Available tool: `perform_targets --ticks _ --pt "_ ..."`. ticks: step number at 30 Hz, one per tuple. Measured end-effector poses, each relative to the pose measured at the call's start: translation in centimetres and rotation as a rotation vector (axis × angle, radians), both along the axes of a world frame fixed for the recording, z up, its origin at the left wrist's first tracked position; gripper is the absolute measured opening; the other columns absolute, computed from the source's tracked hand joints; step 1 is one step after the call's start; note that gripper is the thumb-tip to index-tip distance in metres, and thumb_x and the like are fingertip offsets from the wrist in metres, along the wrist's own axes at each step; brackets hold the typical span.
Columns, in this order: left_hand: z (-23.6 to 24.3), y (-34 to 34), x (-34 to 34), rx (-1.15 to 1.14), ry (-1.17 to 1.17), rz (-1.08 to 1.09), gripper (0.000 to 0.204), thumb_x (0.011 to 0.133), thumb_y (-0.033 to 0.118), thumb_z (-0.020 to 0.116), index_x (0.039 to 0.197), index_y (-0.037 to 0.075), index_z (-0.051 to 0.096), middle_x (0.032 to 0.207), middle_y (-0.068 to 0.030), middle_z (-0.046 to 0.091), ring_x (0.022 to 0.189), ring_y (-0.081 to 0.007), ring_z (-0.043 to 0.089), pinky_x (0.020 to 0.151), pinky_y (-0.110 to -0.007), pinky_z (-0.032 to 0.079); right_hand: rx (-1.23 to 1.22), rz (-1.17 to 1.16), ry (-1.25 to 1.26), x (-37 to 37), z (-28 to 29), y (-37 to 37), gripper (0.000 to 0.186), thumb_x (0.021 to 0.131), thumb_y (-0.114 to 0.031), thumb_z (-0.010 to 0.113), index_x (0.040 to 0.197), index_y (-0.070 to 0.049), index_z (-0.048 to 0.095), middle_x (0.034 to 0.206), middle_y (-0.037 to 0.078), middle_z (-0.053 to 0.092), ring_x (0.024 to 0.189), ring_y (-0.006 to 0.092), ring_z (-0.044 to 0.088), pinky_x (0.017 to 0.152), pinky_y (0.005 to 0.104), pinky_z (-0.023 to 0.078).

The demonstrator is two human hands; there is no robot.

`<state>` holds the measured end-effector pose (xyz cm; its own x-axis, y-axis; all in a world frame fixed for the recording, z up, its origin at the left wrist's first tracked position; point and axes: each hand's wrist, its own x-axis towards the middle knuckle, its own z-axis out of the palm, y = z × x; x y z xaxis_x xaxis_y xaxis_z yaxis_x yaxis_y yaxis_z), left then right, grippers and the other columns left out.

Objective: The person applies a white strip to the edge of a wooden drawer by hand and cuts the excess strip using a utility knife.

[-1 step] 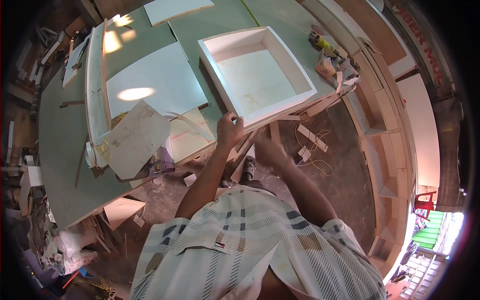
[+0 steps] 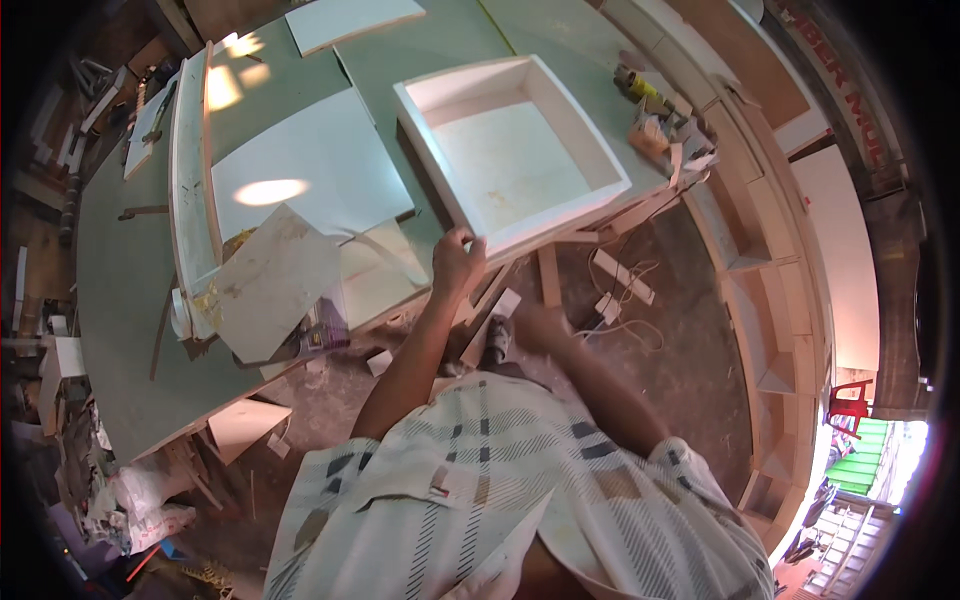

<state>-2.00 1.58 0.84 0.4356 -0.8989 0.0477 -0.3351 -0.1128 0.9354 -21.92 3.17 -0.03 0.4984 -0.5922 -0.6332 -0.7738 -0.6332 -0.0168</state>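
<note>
Head view: left hand (image 2: 457, 262) has its fingers clamped on the near edge of the white open box (image 2: 510, 150) lying on the green surface (image 2: 120, 330); right hand (image 2: 540, 325) hangs below, blurred, fingers' state unclear. Nothing has visibly shifted.

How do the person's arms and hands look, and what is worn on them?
Both forearms are bare, with no gloves. No watch or ring is visible on the left hand or the right hand. Short sleeves of a pale shirt with dark plaid stripes end above the elbows.
</note>
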Motion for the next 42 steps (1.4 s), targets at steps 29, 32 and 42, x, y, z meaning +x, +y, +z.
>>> perform_targets --ticks 29,32,42 --pt "9.5 9.0 5.4 -0.229 -0.348 0.032 0.009 0.094 0.009 0.067 0.093 -0.001 0.067 0.087 -0.0149 0.068 0.075 -0.0296 0.07 0.071 -0.036 0.055 -0.403 -1.408 -1.224 5.3 2.0 -9.7 0.081 0.069 -0.03 0.08 0.132 0.008 0.047 0.126 0.027 0.058 0.121 0.0412 0.057 0.105 0.0459 0.045" --pt "9.3 8.8 6.3 -0.222 -0.317 0.095 0.013 0.095 0.011 0.067 0.093 -0.002 0.068 0.086 -0.0154 0.069 0.076 -0.0297 0.07 0.072 -0.036 0.055 -0.308 -1.418 -1.41 1.8 2.1 -10.2 0.072 0.067 -0.019 0.079 0.128 0.008 0.052 0.11 0.019 0.069 0.098 0.0321 0.069 0.088 0.0398 0.055" --pt "7.0 6.7 8.4 -0.086 -0.317 0.289 0.014 0.094 0.014 0.067 0.093 -0.001 0.068 0.089 -0.0166 0.069 0.081 -0.0321 0.068 0.075 -0.04 0.054 -0.011 -1.03 -1.011 -14.8 6.5 -23.8 0.05 0.069 -0.003 0.077 0.117 0.002 0.064 0.086 0.007 0.068 0.069 0.0169 0.064 0.063 0.033 0.054"
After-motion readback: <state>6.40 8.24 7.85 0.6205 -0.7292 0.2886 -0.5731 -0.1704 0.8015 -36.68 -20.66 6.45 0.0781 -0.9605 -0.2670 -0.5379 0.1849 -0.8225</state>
